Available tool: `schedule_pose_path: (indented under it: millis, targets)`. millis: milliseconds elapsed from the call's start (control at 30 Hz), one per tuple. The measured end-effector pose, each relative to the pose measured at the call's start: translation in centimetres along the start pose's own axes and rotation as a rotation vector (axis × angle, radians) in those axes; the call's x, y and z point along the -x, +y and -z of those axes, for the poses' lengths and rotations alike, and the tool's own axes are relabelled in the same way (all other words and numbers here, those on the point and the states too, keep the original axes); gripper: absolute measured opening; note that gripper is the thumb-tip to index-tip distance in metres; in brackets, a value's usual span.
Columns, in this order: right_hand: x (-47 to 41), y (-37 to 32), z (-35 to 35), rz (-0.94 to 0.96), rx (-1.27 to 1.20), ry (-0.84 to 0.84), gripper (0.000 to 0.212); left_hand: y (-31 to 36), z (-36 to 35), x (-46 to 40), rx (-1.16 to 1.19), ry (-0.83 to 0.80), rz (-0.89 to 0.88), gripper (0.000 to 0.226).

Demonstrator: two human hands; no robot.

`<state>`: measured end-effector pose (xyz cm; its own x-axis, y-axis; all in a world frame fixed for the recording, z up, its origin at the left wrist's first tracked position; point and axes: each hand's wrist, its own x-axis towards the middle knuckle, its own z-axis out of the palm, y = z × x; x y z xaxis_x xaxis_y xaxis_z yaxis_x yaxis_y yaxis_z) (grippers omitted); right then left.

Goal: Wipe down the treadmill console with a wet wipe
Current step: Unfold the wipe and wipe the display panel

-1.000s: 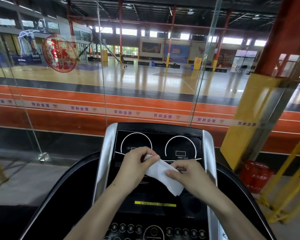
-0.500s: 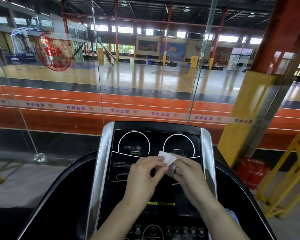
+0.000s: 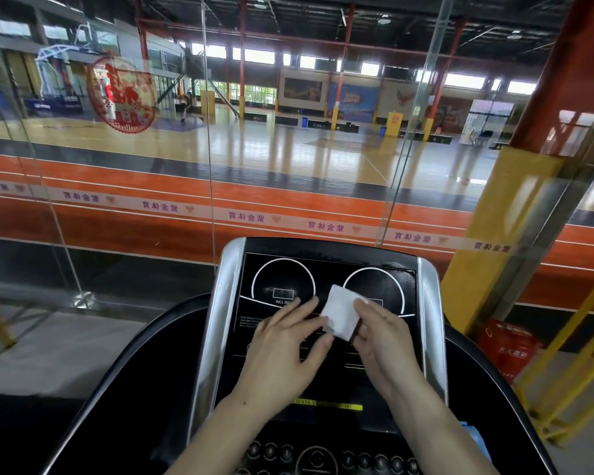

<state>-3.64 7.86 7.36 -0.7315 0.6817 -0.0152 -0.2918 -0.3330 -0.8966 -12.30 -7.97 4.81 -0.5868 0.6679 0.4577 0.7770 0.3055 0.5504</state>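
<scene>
Wet wipe [image 3: 340, 311] now folded into small square; left hand [image 3: 285, 347] and right hand [image 3: 381, 337] pinching it above treadmill console [image 3: 326, 265].

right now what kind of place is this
Most likely a gym inside an indoor sports hall. The hands fold a wipe over a treadmill console, and through the glass wall lie an orange running track and a wooden court.

The wipe [image 3: 340, 311] sits between both hands, above the console [image 3: 326, 368] (glass wall [image 3: 117, 207] behind).
</scene>
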Motion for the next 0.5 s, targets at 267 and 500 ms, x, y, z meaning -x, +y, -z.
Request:
schedule_pose_path:
  millis: [267, 500]
  targets:
    - [-5.0, 2.8, -4.7, 0.886, 0.966, 0.083, 0.038, -7.4, 3.1, -0.9, -0.225, 0.175, 0.013, 0.05]
    - [-7.0, 8.6, -5.4, 0.982, 1.39, -0.046, 0.039, -12.2, 3.6, -1.9, -0.346, 0.16, -0.017, 0.055]
